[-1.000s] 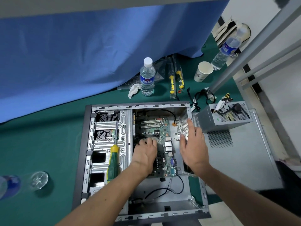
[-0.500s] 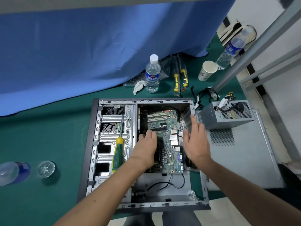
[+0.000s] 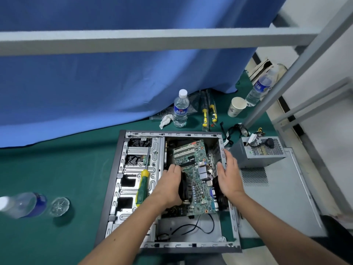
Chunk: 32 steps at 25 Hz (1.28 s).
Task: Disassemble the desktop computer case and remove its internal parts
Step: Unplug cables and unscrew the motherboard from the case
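- Since a second ago, we see the motherboard (image 3: 194, 175) lifted off the floor of the case and tilted, its right edge raised, where earlier it lay flat inside.
- Our left hand (image 3: 170, 185) grips the board's left side, fingers curled over the dark heatsink and fan block there.
- Our right hand (image 3: 230, 175) is held wide, fingers straight and together, palm facing the board's right edge; whether it actually touches the board we cannot tell.
- We find the computer case (image 3: 122, 169) lying on its side on the green desk (image 3: 57, 169), open face up, the board still within its right-hand bay.
- A black cable (image 3: 191, 226) loops on the bare metal floor of the case below the board.
- We note a green-and-yellow screwdriver (image 3: 142, 186) resting on the drive cage in the left half of the case, tip pointing away from us.
- Just right of the case sits the removed power supply (image 3: 261, 153), on the grey side panel (image 3: 277, 197).
- Beyond the case stand a water bottle (image 3: 180, 109), a crumpled tissue (image 3: 165, 120) beside it, two packaged yellow-handled tools (image 3: 209, 113) and a paper cup (image 3: 236, 107).
- Another bottle (image 3: 23, 204) lies on its side at the desk's left edge, blurred.
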### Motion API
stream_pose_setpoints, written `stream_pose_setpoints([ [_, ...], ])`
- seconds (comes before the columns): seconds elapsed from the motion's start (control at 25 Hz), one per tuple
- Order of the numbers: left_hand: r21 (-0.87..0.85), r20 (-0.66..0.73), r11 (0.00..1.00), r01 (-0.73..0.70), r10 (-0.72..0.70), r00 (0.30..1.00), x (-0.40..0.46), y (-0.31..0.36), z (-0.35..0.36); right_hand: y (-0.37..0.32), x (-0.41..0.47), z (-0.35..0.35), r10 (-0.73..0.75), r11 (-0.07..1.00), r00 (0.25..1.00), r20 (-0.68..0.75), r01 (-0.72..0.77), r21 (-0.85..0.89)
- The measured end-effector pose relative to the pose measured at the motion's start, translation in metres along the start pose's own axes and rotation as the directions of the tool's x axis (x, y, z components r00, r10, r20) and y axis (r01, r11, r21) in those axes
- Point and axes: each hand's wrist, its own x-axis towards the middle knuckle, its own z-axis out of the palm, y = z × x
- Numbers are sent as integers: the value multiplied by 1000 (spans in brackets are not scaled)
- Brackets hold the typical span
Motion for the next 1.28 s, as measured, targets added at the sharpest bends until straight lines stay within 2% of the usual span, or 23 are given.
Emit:
stream_pose_setpoints([
  [0.2, -40, -18, 999, -8, 7, 1000, 0, -1, 1, 3, 1, -21, 86, 978, 985, 152, -112, 176],
  [0.32, -76, -46, 997, -28, 24, 999, 2, 2, -3, -3, -2, -31, 78, 981, 990, 118, -97, 165],
  [0.4, -103, -57, 994, -37, 32, 998, 3, 3, -7, -8, -8, -36, -39, 995, 993, 111, 28, 100],
  [0.48, -121, -73, 991, -52, 43, 996, 3, 1, -9, -17, -13, -40, -191, 973, 933, 304, 222, -69],
  [0.56, -125, -85, 991, -58, 47, 995, 2, 0, -11, -27, -9, -37, -249, 859, 845, 472, 419, -296],
  [0.64, -139, -81, 988, -64, 53, 995, 1, 1, -12, -38, -2, -34, -299, 757, 833, 465, 504, -416],
  [0.72, -137, -67, 987, -81, 72, 995, -2, 1, -10, -48, 3, -34, -320, 722, 836, 446, 520, -456],
  [0.8, -140, -75, 985, -100, 91, 993, -8, -3, -7, -56, 1, -38, -311, 664, 813, 493, 556, -500],
  [0.92, -288, -120, 942, -174, 144, 982, -12, -13, 3, -71, -3, -55, -372, 569, 770, 518, 630, -528],
  [1.0, -316, -101, 927, -201, 177, 979, -11, -11, 3, -81, -4, -72, -403, 528, 757, 514, 651, -545],
  [1.04, -261, -114, 933, -249, 227, 967, -12, -7, 0, -85, -5, -81, -402, 519, 761, 508, 647, -559],
  [1.12, -327, -166, 902, -281, 238, 957, -10, 3, -2, -88, -8, -99, -390, 525, 778, 493, 628, -575],
  [1.16, -337, -166, 876, -346, 306, 937, -9, 7, 0, -88, -10, -107, -388, 531, 783, 486, 621, -577],
  [1.28, -446, -195, 834, -324, 263, 945, -11, 18, -3, -77, -13, -128, -406, 563, 786, 466, 617, -551],
])
